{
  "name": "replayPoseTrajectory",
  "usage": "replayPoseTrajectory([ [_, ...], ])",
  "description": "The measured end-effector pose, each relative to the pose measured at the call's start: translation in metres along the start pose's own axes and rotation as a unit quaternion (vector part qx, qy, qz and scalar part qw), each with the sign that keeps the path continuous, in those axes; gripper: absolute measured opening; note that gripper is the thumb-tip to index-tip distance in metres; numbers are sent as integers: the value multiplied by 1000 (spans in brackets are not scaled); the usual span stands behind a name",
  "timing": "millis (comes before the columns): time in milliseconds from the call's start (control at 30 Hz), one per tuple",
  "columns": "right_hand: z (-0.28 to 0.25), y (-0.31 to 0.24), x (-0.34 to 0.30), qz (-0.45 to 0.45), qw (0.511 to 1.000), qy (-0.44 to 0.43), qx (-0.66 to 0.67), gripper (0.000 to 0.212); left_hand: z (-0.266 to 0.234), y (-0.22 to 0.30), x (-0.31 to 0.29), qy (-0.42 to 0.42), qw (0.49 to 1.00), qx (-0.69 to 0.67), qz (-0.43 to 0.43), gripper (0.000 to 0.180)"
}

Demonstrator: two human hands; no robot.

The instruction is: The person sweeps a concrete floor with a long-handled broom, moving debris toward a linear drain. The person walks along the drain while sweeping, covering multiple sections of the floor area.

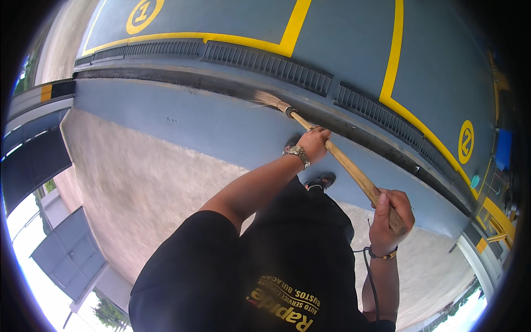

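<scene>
A broom with a long wooden handle (354, 171) slants across the view from lower right to upper middle. Its straw bristles (269, 99) lie at the open drain channel (221, 83), pointing left. My left hand (314, 144), with a metal watch at the wrist, is wrapped round the handle a little below the bristle binding (289, 112). Closer to my body, my right hand (391, 216) grips the handle's end, thumb laid along the wood. A bracelet and a dark cord show at that wrist.
Metal drain grates (265, 63) lie along the channel's far side, beyond them a blue-grey floor with yellow lines (293, 27). My shoes (321, 181) stand on a blue painted strip beside bare concrete (149, 149). A grey gate (69, 252) is at lower left; yellow equipment (498, 221) is at right.
</scene>
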State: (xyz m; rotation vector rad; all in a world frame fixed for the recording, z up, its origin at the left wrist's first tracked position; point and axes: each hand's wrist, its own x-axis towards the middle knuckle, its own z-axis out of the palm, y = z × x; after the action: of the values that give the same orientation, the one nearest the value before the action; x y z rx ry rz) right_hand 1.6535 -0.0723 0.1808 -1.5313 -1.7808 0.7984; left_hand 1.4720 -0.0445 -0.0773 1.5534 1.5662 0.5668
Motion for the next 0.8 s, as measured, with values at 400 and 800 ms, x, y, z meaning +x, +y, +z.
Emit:
replayPoseTrajectory([
  [400,-57,32,6,-8,976,-206,65,55,-102,47,-22,225,971,-48,67,16],
  [800,102,70,58,-110,885,-453,-10,65,-226,130,-194,384,807,-396,208,31],
])
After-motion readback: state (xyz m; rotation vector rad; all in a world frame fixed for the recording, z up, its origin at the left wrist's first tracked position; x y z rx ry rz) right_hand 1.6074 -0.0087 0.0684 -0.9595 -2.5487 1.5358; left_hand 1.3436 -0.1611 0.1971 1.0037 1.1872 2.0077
